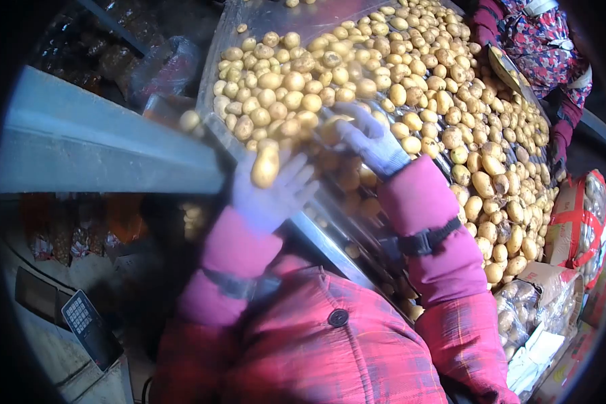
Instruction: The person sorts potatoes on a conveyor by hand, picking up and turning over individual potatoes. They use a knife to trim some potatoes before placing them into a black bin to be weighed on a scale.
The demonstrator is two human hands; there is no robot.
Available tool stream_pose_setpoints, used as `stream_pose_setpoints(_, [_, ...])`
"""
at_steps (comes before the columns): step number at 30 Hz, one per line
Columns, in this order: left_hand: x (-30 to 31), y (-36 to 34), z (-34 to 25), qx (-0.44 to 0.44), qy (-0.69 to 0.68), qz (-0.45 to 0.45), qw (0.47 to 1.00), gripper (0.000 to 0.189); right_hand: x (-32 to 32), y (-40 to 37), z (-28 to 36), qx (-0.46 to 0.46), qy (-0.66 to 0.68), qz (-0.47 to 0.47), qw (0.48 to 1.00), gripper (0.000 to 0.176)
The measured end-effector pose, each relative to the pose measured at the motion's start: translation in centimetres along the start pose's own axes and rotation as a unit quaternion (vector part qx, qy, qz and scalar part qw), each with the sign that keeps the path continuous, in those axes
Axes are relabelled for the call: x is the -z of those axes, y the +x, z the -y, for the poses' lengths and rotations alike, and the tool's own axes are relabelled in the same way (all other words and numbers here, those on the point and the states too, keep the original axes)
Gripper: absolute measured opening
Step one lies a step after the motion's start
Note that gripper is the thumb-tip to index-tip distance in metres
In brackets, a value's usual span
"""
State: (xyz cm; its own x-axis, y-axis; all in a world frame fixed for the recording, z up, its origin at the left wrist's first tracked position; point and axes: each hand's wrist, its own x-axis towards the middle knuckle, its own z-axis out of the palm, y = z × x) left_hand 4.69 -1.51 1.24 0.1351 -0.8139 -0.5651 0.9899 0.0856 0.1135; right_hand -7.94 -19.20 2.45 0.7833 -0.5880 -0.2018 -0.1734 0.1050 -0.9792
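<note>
Left hand (276, 185), gloved: palm turned up, fingers spread and reaching toward the right hand; nothing is pressed together. An oblong potato (265, 168) shows directly over this palm, between the thumb side and the fingers. Its long axis runs roughly fore and aft from the wearer's body, across the line of the spread fingers rather than along it. The left hand is clearly the nearer; the right is off to the other side, near but apart from this potato. (Whether the potato rests on the glove or is in the air just above it, I cannot tell; this area is blurred.)

Right hand (370, 141), gloved: fingers bent, pointing back toward the left hand, with a smeared potato (332, 129) at the fingertips. Cannot tell whether they pinch it or merely brush it.

Both hands are over the near edge of the sorting table (337, 239), the left by its corner. The potato heap (411, 74) begins just beyond the fingers and spreads forward and to the right. A co-worker (539, 47) is at the far right side, well apart from both hands.
</note>
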Motion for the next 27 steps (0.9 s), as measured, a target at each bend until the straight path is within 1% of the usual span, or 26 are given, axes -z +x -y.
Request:
stream_pose_setpoints(1, [-0.3,0.6,0.3,0.006,0.003,0.027,1.000,0.051,0.3,-0.7,0.0,0.025,-0.078,0.005,0.997,0.048])
stream_pose_setpoints(2, [-0.3,0.9,0.6,0.014,0.006,0.052,0.999,0.052,1.3,-1.7,0.7,0.045,-0.044,-0.006,0.998,0.047])
stream_pose_setpoints(3, [0.1,1.1,0.8,0.022,-0.010,0.082,0.996,0.054,2.5,-2.5,0.4,0.022,-0.039,-0.107,0.993,0.046])
stream_pose_setpoints(4, [0.3,0.8,0.7,0.032,-0.010,0.084,0.996,0.054,4.0,-3.4,0.2,0.004,-0.036,-0.209,0.977,0.044])
stream_pose_setpoints(6, [0.2,0.8,0.6,0.094,-0.058,0.065,0.992,0.055,9.4,-6.2,-3.9,0.005,-0.156,-0.265,0.951,0.047])
stream_pose_setpoints(7, [0.1,0.9,0.7,0.092,-0.065,0.052,0.992,0.055,13.0,-8.3,-7.2,0.006,-0.355,-0.288,0.889,0.053])
stream_pose_setpoints(8, [0.3,0.7,0.7,0.092,-0.042,0.093,0.991,0.055,12.3,-10.8,-5.5,0.009,-0.533,-0.269,0.802,0.056])
stream_pose_setpoints(10, [1.2,0.8,0.5,0.083,-0.021,0.037,0.996,0.056,10.6,-12.9,-3.3,-0.143,-0.571,-0.089,0.803,0.055])
stream_pose_setpoints(11, [1.9,1.0,0.6,0.086,-0.016,0.035,0.996,0.056,9.1,-13.9,-5.0,-0.063,-0.646,-0.134,0.749,0.057])
stream_pose_setpoints(12, [3.0,1.3,0.8,0.076,0.002,0.064,0.995,0.056,7.6,-14.6,-6.6,0.020,-0.711,-0.177,0.680,0.059])
stream_pose_setpoints(13, [3.0,1.3,0.9,0.065,0.019,0.094,0.993,0.056,5.9,-13.9,-6.6,0.011,-0.689,-0.175,0.703,0.063])
stream_pose_setpoints(14, [2.8,1.0,0.9,0.067,0.022,0.093,0.993,0.056,4.4,-13.3,-6.2,-0.012,-0.627,-0.143,0.766,0.063])
stream_pose_setpoints(16, [0.6,-0.3,1.1,0.084,-0.005,0.006,0.996,0.055,1.6,-11.6,-7.5,0.038,-0.618,-0.181,0.764,0.064])
stream_pose_setpoints(17, [0.8,-0.4,1.0,0.094,-0.008,0.032,0.995,0.054,0.5,-11.0,-8.0,0.057,-0.599,-0.176,0.779,0.063])
stream_pose_setpoints(18, [0.9,-0.5,1.0,0.093,-0.007,0.035,0.995,0.054,-0.4,-10.5,-8.3,0.075,-0.581,-0.173,0.792,0.063])
stream_pose_setpoints(19, [1.2,-0.6,1.0,0.098,0.003,0.026,0.995,0.054,-1.7,-10.2,-7.4,0.056,-0.539,-0.163,0.825,0.063])
stream_pose_setpoints(20, [1.2,-0.7,1.1,0.102,0.016,0.019,0.995,0.053,-2.5,-9.9,-7.3,0.075,-0.564,-0.166,0.805,0.063])
stream_pose_setpoints(22, [1.6,-0.7,1.2,0.104,0.034,0.034,0.993,0.053,-2.4,-9.7,-6.9,0.135,-0.541,-0.094,0.825,0.063])
stream_pose_setpoints(23, [1.9,-0.8,1.2,0.106,0.046,0.042,0.992,0.053,-2.3,-9.9,-6.6,0.176,-0.456,-0.117,0.865,0.057])
stream_pose_setpoints(25, [1.7,-1.5,1.2,0.103,0.052,0.030,0.993,0.052,0.1,-12.1,-4.4,0.137,-0.402,-0.175,0.889,0.042])
stream_pose_setpoints(26, [1.6,-1.8,1.3,0.097,0.055,0.020,0.994,0.052,2.2,-13.5,-4.2,0.194,-0.467,-0.205,0.838,0.030])
stream_pose_setpoints(27, [1.7,-2.0,1.3,0.099,0.050,0.019,0.994,0.052,3.4,-15.4,-2.9,0.106,-0.475,-0.272,0.830,0.027])
